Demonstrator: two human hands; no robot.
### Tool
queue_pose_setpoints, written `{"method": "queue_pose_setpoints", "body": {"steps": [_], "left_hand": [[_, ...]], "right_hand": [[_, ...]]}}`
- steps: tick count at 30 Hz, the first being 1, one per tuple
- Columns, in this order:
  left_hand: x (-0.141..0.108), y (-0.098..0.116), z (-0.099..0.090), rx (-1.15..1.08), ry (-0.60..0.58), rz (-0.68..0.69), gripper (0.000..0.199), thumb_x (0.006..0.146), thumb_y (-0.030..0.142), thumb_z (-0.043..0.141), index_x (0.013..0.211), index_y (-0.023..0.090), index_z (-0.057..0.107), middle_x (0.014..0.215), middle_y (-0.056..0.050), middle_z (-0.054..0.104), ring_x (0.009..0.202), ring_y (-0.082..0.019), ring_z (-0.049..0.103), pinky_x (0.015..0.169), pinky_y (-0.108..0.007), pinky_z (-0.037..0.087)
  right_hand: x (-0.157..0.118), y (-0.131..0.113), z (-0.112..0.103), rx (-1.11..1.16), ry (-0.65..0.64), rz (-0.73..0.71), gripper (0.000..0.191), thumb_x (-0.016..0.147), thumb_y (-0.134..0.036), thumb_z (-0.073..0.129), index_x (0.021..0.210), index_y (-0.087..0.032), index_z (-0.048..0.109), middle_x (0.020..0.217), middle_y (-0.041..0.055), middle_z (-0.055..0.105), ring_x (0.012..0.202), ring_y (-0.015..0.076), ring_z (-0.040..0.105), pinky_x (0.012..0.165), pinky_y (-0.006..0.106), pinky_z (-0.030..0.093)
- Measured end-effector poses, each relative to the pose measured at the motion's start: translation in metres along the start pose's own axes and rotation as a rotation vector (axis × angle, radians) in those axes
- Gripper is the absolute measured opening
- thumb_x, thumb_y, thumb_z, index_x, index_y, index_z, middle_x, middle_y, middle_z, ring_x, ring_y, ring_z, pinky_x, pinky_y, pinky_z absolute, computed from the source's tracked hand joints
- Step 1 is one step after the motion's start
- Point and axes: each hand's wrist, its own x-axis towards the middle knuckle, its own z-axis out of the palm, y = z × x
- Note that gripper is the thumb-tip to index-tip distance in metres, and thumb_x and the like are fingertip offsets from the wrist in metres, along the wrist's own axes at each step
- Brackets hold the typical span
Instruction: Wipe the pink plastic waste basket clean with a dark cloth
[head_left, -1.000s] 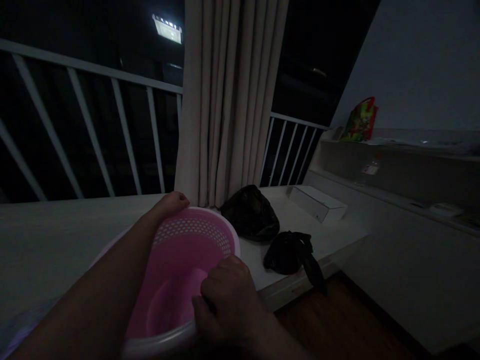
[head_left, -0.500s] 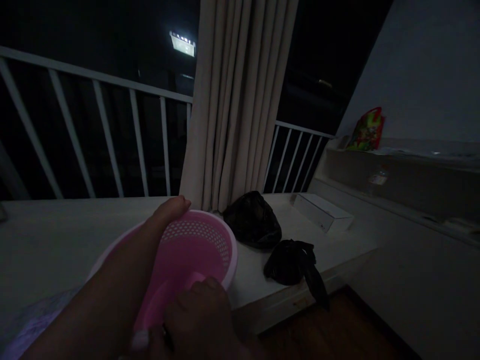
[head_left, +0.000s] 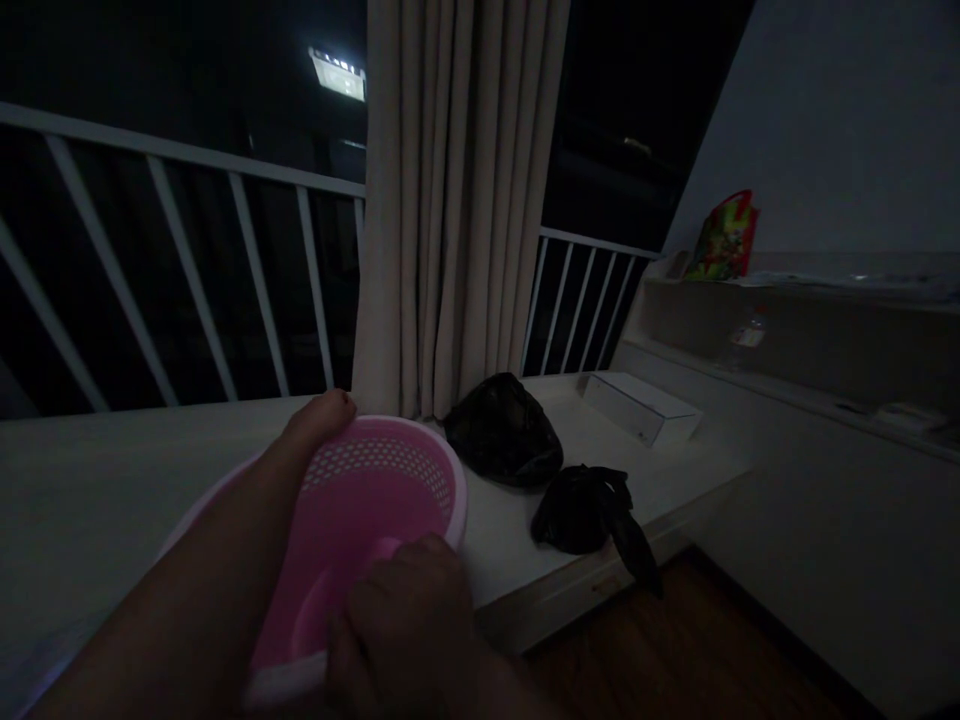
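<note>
A pink plastic laundry basket [head_left: 352, 510] with a band of holes below its pale rim is tilted, its opening toward me, over the white ledge. At the far rim my left hand [head_left: 326, 415] is closed on the edge, the forearm crossing the basket's left side. My right hand [head_left: 409, 605] is curled over the near rim, its fingers bent inward and knuckles up. Beside those fingers a curved pink shape shows inside, too dim to make out. Two black plastic bags lie right of the basket, one larger [head_left: 502, 430] and one knotted [head_left: 581, 510].
The white ledge [head_left: 517, 550] runs below a beige curtain [head_left: 450, 220] and white railing [head_left: 247, 230]. A white box [head_left: 641, 408] lies at its right end. Shelves on the right hold a red-green bag [head_left: 724, 240] and a clear bottle [head_left: 748, 335]. Wooden floor [head_left: 622, 650] shows below.
The view has shifted slightly right. The basket and both hands have moved a little left in the picture, and more of the basket's near rim shows. Both hands keep their hold.
</note>
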Motion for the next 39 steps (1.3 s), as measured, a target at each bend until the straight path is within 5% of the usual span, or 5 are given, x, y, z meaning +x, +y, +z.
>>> {"method": "queue_pose_setpoints", "body": {"steps": [6, 16, 21, 26, 39], "left_hand": [[0.003, 0.009, 0.003, 0.029, -0.071, 0.017, 0.036, 0.08, 0.028, 0.04, 0.094, 0.012, 0.069, 0.1, -0.018, 0.072, 0.091, -0.026, 0.067, 0.067, -0.03, 0.046], [-0.007, 0.018, -0.002, 0.081, -0.016, 0.037, 0.05, 0.083, 0.037, 0.029, 0.107, 0.011, 0.064, 0.109, -0.017, 0.07, 0.097, -0.027, 0.066, 0.071, -0.031, 0.048], [-0.008, 0.018, -0.006, -0.068, -0.125, 0.164, 0.059, 0.082, 0.057, 0.031, 0.099, 0.015, 0.067, 0.104, -0.012, 0.072, 0.094, -0.026, 0.066, 0.077, -0.031, 0.049], [-0.013, 0.018, -0.007, -0.034, -0.301, 0.217, 0.066, 0.064, 0.077, 0.048, 0.093, 0.022, 0.071, 0.096, -0.006, 0.074, 0.092, -0.027, 0.066, 0.074, -0.03, 0.048], [-0.02, 0.022, -0.003, 0.313, -0.212, 0.226, 0.074, 0.072, 0.075, 0.048, 0.113, 0.017, 0.068, 0.118, -0.018, 0.067, 0.105, -0.034, 0.062, 0.081, -0.037, 0.047]], "right_hand": [[-0.003, -0.002, -0.001, -0.068, -0.07, 0.09, 0.023, 0.079, -0.029, 0.051, 0.057, -0.02, 0.052, 0.055, -0.0005, 0.059, 0.051, 0.0153, 0.051, 0.054, 0.033, 0.032], [-0.002, -0.003, -0.002, -0.078, -0.14, 0.036, 0.025, 0.079, -0.031, 0.048, 0.057, -0.02, 0.053, 0.053, 0.0011, 0.059, 0.05, 0.0153, 0.052, 0.054, 0.03, 0.036], [-0.002, -0.004, 0.003, -0.066, -0.067, 0.047, 0.025, 0.078, -0.03, 0.045, 0.055, -0.02, 0.053, 0.051, 0.0003, 0.059, 0.047, 0.0148, 0.05, 0.051, 0.031, 0.034], [0.0, -0.004, 0.004, -0.067, -0.03, 0.086, 0.026, 0.079, -0.031, 0.047, 0.057, -0.021, 0.055, 0.053, -0.0014, 0.061, 0.046, 0.0153, 0.051, 0.052, 0.033, 0.034], [0.007, 0.009, -0.003, -0.043, -0.207, 0.117, 0.029, 0.078, -0.034, 0.049, 0.054, -0.019, 0.056, 0.052, 0.0004, 0.062, 0.047, 0.0141, 0.05, 0.053, 0.032, 0.03]]}}
